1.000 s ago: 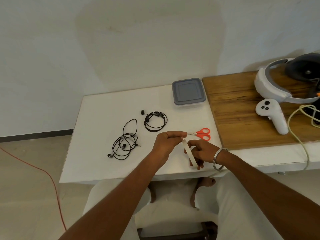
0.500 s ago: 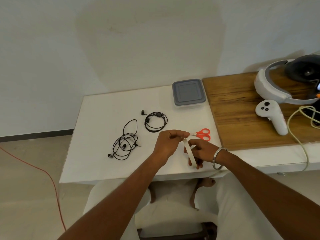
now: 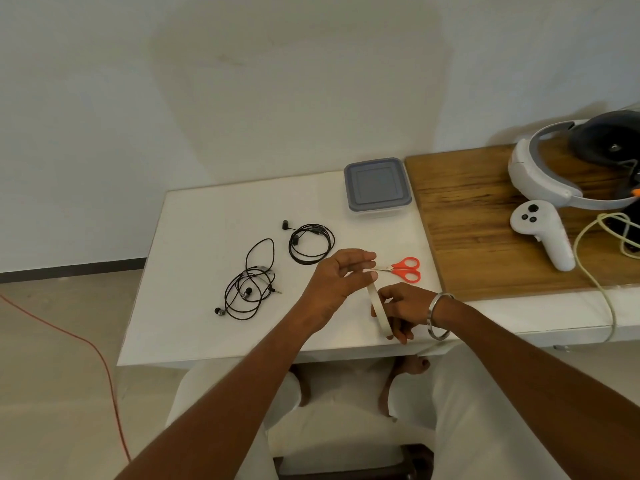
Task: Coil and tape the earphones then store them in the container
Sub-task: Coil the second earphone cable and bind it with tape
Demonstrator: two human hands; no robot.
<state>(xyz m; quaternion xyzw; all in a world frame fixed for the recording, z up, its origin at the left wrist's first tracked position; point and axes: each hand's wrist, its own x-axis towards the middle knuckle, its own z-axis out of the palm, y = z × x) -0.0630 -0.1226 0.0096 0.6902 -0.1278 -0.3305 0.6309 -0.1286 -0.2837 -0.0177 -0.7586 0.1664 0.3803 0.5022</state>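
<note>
- So we're looking down at a white table (image 3: pixel 194 237), and we'll place everything off the red scissors (image 3: pixel 405 269) lying on it.
- Just left of the scissors, our left hand (image 3: pixel 337 277) has its grip pinched on the free end of the tape, fingertips curled together right by the blade tips.
- Just below the scissors, our right hand (image 3: pixel 403 306) has its grip wrapped around the roll of tape (image 3: pixel 380 315), which stands on edge, tilted. There's a metal bangle (image 3: pixel 438 315) on that wrist.
- Left of the scissors and a bit farther back sits a neatly coiled pair of earphones (image 3: pixel 311 242); we can't see any tape on it.
- Well left of the scissors, nearer the table's front, there's a second, tangled pair (image 3: pixel 247 289), still loose.
- Behind the scissors at the table's back edge is the container (image 3: pixel 377 185), grey lid on.
- Right of the scissors: a wooden board (image 3: pixel 478 230) with a white controller (image 3: pixel 543 237) and a headset (image 3: pixel 554 174).
</note>
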